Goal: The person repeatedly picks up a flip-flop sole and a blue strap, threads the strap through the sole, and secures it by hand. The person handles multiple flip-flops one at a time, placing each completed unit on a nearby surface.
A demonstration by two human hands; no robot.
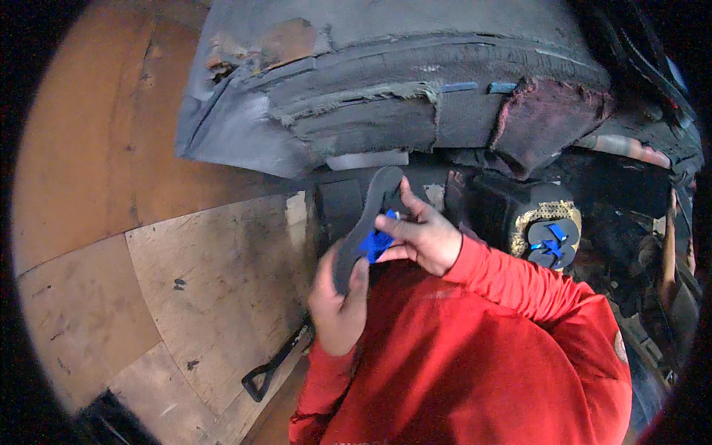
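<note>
My left hand [337, 300] holds a dark grey sandal sole [363, 222] upright by its lower end, thumb pressed on its face. My right hand [423, 237] pinches the blue strap [377, 241] fixed to the sole's middle, fingers against the sole's right edge. Both arms are in red sleeves, close to my chest.
A large worn grey padded work surface [371, 96] with torn edges fills the top. To the right, a second dark sole with a blue strap [552, 241] lies on a gold-trimmed black piece. A black-handled tool [271, 367] lies on the plywood floor [200, 289] at lower left.
</note>
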